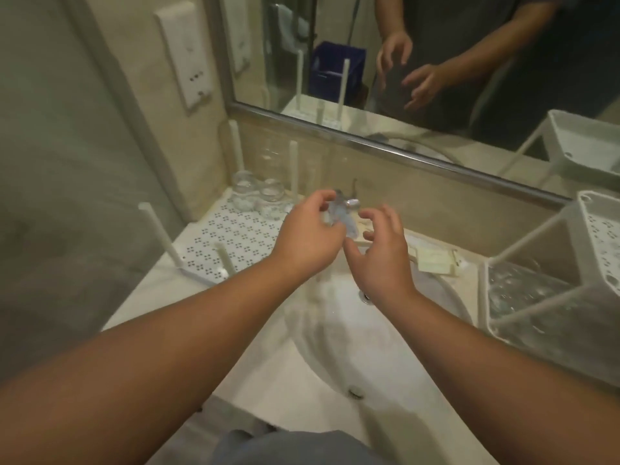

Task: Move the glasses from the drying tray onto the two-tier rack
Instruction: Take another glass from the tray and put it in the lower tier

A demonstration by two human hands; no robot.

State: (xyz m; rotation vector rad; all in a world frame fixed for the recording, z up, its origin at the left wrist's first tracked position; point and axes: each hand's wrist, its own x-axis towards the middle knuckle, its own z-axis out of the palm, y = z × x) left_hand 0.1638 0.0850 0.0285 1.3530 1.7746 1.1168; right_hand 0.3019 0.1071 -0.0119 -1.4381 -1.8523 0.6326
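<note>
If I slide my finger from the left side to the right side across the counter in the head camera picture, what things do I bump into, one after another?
Drying tray with glasses at its back → left hand → right hand, above the sink → soap dish → two-tier rack with glasses inside.

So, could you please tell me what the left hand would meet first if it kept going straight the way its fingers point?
Probably the blurred shiny thing, perhaps the tap, just beyond the left hand; depth is unclear.
</note>
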